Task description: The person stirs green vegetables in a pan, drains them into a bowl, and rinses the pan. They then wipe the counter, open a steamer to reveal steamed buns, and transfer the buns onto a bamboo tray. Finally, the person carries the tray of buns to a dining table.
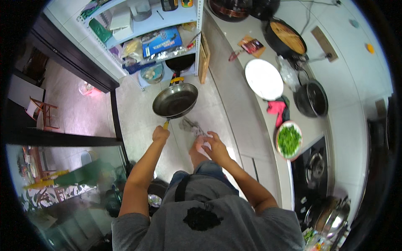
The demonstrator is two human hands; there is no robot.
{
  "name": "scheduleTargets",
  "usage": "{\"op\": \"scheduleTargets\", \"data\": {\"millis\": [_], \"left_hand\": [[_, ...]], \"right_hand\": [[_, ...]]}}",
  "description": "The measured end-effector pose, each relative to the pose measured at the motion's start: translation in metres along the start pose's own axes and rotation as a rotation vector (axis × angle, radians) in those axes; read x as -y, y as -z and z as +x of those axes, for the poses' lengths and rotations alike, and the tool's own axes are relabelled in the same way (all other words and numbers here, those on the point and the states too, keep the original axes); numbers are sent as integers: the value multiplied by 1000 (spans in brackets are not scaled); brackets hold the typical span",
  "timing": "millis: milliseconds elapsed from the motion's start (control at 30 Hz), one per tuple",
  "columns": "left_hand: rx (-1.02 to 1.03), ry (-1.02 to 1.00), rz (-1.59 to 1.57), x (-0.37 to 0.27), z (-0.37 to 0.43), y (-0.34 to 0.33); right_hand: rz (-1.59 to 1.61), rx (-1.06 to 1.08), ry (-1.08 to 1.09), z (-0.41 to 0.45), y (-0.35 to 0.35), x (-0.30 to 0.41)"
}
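My left hand (pixel 161 134) is closed around the yellow handle of a frying pan (pixel 175 100), which is held out over the floor with its dark inside facing up. The pan looks empty. My right hand (pixel 216 147) is in front of my body with its fingers spread and bent, and nothing shows in it. Below it are a foot and a greyish crumpled cloth or slipper (pixel 196 128), too blurred to tell which. To the right, on the counter, are a white oval plate (pixel 264 79) and a plate of chopped green vegetables (pixel 289 140).
Ahead stands a metal shelf rack (pixel 157 25) with boxes, bags and another pan. The counter (pixel 251 34) along the right bears a black pot (pixel 311 98), a pink and black cloth (pixel 278 109), a round pan (pixel 285 37) and a gas hob (pixel 309 175). A glass door is at left.
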State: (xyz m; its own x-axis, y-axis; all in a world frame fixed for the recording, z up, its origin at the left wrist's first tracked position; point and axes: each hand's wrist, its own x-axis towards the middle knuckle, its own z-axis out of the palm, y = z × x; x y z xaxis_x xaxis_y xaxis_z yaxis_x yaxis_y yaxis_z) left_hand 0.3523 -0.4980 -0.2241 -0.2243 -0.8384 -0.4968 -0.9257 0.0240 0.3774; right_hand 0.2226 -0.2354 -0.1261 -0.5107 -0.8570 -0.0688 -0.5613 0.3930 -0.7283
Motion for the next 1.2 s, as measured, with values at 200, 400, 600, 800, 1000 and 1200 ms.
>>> {"op": "scheduleTargets", "data": {"millis": [200, 400, 600, 800, 1000, 1200], "left_hand": [[54, 45, 64, -96, 127, 0], [39, 106, 115, -171, 277, -31], [89, 98, 169, -226, 389, -67], [105, -12, 307, -186, 533, -131], [107, -258, 355, -236, 523, -137], [128, -459, 465, -144, 599, -173]], "right_hand": [[107, -46, -95, 135, 5, -11], [77, 37, -304, 206, -7, -27], [212, -11, -640, 239, -43, -58], [171, -183, -666, 271, -102, -75], [379, -139, -832, 304, -143, -81], [379, -137, -864, 307, -158, -86]]}}
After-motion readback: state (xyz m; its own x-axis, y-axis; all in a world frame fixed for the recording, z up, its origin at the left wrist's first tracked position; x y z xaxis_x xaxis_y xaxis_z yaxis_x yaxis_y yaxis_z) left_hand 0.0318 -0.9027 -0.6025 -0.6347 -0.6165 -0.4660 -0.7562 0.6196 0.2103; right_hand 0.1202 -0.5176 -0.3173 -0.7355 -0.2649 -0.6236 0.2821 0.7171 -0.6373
